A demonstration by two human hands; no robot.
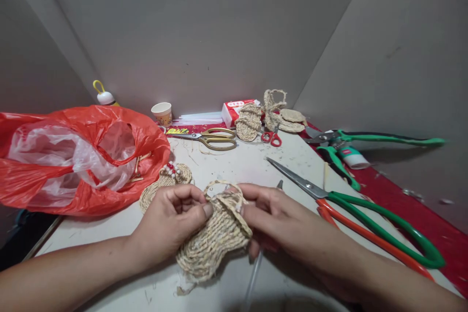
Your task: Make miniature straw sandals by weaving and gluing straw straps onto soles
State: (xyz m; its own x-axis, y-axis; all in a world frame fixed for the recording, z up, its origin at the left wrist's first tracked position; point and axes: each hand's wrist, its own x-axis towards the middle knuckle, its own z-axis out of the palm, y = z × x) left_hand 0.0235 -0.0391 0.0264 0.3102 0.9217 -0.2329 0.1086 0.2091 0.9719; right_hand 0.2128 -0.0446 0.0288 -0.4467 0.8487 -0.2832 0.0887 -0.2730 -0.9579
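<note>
A small woven straw slipper [212,241] is held between my two hands above the white table [146,278]. My left hand [179,217] pinches its upper left edge with thumb and forefinger. At its upper right, my right hand [266,214] grips the braided strap [234,204], fingers closed; some of them are hidden behind the slipper. A loop of straw cord [219,184] stands up between the hands. Below my right hand a clear thin stick [253,278] shows. Just beyond my left hand lies another straw slipper [153,190] with red and white beads [171,169] on it.
A red plastic bag [87,195] fills the left. Green-and-orange-handled shears [351,212] lie right, with green-handled loppers [365,137] behind. Along the back are gold-handled scissors [215,139], red scissors [271,138], a paper cup [162,113], a tissue pack [229,114] and straw pieces [249,124].
</note>
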